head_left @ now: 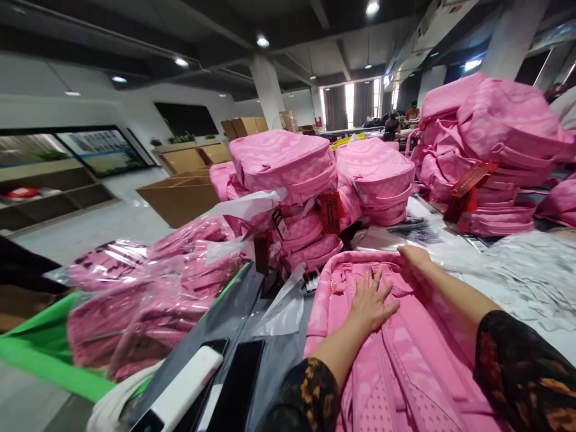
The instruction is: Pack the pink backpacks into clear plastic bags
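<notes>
A pink backpack lies in front of me with its strap side up, padded shoulder straps running toward me. My left hand rests flat on its upper back panel, fingers spread. At the far right corner my right hand grips the backpack's top edge; its fingertips are partly hidden. Just beyond stand stacked pink backpacks, with a red tag and a black tag hanging from them. A clear plastic sheet lies on the grey table left of my backpack.
To the left, a green-rimmed bin holds plastic-wrapped pink bags. A white power bank and a black phone lie near the table edge. More backpacks are piled at right, behind white plastic bags. Cardboard boxes stand behind.
</notes>
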Demonstrator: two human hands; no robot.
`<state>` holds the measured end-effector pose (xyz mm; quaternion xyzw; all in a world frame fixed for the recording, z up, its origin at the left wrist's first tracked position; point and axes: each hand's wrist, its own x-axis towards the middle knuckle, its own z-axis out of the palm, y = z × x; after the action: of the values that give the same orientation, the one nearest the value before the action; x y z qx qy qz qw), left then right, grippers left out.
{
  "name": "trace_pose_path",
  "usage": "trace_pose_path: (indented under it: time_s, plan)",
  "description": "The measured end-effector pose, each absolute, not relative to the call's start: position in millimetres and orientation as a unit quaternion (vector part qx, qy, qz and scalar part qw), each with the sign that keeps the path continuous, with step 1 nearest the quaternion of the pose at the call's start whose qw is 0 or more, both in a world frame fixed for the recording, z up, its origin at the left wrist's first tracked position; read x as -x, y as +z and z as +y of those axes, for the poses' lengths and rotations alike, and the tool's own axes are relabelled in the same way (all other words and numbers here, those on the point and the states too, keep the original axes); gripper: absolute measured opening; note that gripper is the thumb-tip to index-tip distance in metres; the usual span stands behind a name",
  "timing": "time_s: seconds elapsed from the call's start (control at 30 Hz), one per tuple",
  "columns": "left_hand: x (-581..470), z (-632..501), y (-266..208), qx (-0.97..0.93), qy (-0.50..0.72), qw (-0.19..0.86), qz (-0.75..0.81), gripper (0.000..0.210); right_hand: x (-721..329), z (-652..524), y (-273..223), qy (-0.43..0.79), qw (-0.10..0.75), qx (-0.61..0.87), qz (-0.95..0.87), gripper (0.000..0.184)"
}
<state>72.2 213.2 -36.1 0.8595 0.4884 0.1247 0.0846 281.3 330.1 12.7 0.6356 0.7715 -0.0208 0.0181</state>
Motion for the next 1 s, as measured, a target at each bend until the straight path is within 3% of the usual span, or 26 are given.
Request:
trace_pose_path:
  time_s: [0.17,0.27,0.33,0.47,0.57,0.77,1.0]
  plan:
    - [-74.9,218.8,-34.0,-0.846,0.148,0.094,0.503,0.057,-253.8,235.3,28.7,-0.01,-0.035,-0.6,0.799,0.034]
    - [-71.3,220.5,-29.8,-0.83,0.21,0.152,0.494,0.054,-237.1,147.0,29.1,-0.046,-0.07,-0.501,0.861,0.039]
    - [-66.1,225.6,-21.3,-0.808,0.263,0.205,0.486,0.051,-227.8,102.8,19.6,-0.076,-0.119,-0.399,0.906,0.043]
    - [-51.8,216.8,5.2,-0.801,0.283,0.243,0.469,0.045,-222.2,83.7,-14.5,-0.077,-0.114,-0.441,0.887,0.054]
    - [-45.7,168.7,18.7,-0.852,0.232,0.263,0.389,0.033,-223.7,99.5,-39.9,-0.035,-0.149,-0.436,0.887,0.05]
    - [-51.6,72.8,3.0,-0.987,0.077,0.086,0.114,0.03,-216.8,108.7,-66.9,-0.036,-0.183,-0.457,0.87,0.045]
    - [-47.7,80.8,-41.9,-0.983,0.065,0.071,0.156,0.022,-220.1,95.2,-37.5,-0.017,-0.288,-0.551,0.783,0.048]
